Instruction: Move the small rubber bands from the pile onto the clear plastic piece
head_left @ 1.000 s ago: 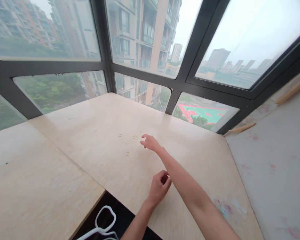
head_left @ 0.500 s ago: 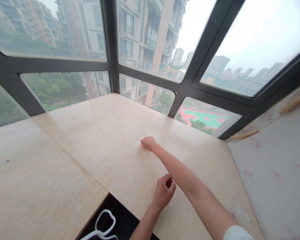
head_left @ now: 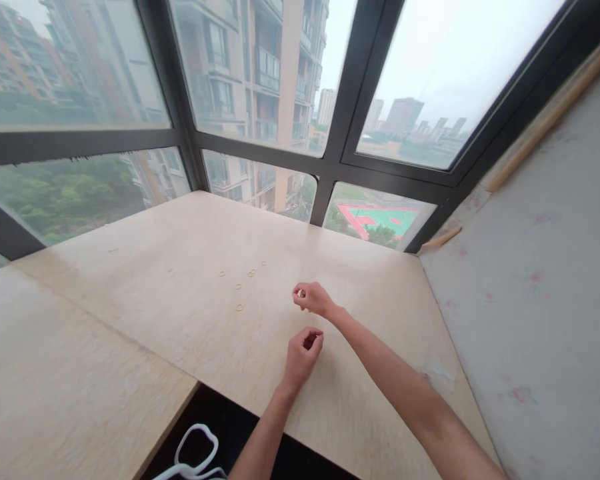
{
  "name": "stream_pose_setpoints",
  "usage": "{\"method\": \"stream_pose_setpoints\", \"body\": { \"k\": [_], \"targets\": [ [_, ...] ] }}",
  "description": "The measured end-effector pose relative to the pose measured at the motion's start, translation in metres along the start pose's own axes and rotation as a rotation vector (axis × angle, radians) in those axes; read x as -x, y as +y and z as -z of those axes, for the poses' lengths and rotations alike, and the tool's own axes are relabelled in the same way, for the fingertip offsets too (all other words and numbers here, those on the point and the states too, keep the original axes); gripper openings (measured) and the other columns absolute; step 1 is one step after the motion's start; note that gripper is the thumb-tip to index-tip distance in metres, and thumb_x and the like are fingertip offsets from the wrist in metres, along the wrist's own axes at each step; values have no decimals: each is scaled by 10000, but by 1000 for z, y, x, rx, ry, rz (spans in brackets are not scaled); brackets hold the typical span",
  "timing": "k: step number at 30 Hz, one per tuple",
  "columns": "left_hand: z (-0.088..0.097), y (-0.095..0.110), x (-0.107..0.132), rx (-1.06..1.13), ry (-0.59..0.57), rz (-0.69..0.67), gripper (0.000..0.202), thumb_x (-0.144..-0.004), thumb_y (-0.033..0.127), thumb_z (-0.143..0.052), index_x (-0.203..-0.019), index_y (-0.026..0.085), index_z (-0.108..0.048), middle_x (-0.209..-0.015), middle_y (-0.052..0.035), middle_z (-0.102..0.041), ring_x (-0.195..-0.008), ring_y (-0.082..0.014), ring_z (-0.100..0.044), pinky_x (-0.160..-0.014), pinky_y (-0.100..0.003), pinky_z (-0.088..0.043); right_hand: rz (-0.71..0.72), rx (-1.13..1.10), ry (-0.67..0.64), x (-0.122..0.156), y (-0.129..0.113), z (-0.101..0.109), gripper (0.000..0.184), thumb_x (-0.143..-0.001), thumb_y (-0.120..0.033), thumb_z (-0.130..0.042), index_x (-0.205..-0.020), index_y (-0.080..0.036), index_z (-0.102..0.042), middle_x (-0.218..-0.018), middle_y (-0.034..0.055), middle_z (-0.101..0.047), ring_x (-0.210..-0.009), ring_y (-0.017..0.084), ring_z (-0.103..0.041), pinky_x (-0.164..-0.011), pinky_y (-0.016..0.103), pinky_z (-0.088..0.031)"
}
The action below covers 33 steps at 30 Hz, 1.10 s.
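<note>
Several small pale rings (head_left: 239,287) lie scattered on a light wooden tabletop (head_left: 180,313). My right hand (head_left: 313,298) hovers above the table to the right of the rings, fingers curled in a pinch; what it pinches is too small to make out. My left hand (head_left: 303,352) is closer to me, curled into a loose fist with something dark red showing inside it.
Large windows with dark frames (head_left: 330,100) run along the table's far edges. A pale wall (head_left: 540,280) with faint pink marks stands at the right. A white looped cord (head_left: 195,453) lies in the dark gap below the table's near edge.
My right hand has pulled back from the rings toward me and lifted with fingers pinched. My left hand has shifted slightly left. The view has turned a little to the right.
</note>
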State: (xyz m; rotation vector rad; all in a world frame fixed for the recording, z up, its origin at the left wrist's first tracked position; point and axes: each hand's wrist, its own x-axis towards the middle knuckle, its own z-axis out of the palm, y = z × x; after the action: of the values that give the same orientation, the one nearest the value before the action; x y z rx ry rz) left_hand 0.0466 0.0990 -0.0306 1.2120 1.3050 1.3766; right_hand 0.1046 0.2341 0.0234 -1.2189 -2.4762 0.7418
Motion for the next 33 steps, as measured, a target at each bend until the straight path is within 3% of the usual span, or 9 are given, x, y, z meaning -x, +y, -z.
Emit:
{"method": "stream_pose_setpoints", "body": {
  "k": [4,9,15,19,25,33],
  "targets": [
    [1,-1,-3,4,-4,22,223,-802,356,-572,-836,145,-636,-616,14,-548,-534,-116,-489,-502,-219,-400,-111,-295,166,55,13,19,207,-863,-307,-438,-883,-149,-571,-552,-10,-641,-362,77,-499,-383,171,-407],
    [4,1,-3,11,-26,25,260,-782,393,-606,-853,147,-647,-655,-1,-594,-566,-123,-533,-525,-223,-450,-260,-509,340,139,28,48,265,-820,-430,-506,-842,-169,-544,-501,-29,-604,-325,75,-459,-333,171,-370],
    [6,1,-3,-9,-15,8,264,-781,403,-622,-859,153,-660,-676,-9,-617,-566,-121,-546,-539,-228,-468,-469,-529,527,240,46,73,226,-789,-400,-553,-814,-176,-539,-478,-47,-581,-319,63,-432,-332,156,-330],
    [6,0,-4,-7,-12,14,286,-773,421,-626,-862,152,-662,-654,-7,-605,-554,-125,-545,-520,-229,-460,-585,-437,533,289,50,78,172,-773,-345,-573,-778,-174,-558,-471,-43,-591,-318,66,-440,-333,156,-307],
    [7,5,-4,-18,-29,22,286,-774,417,-635,-869,148,-659,-656,-4,-595,-567,-123,-538,-532,-224,-457,-642,-184,394,305,53,73,125,-780,-275,-504,-778,-191,-596,-496,-45,-612,-335,83,-473,-369,178,-331],
    [7,8,-3,-22,-12,24,310,-759,436,-650,-867,145,-662,-649,-4,-585,-558,-122,-528,-500,-217,-439,-616,-207,472,301,63,59,191,-822,-349,-521,-852,-190,-622,-514,-42,-596,-367,92,-483,-408,191,-356]
  ]
}}
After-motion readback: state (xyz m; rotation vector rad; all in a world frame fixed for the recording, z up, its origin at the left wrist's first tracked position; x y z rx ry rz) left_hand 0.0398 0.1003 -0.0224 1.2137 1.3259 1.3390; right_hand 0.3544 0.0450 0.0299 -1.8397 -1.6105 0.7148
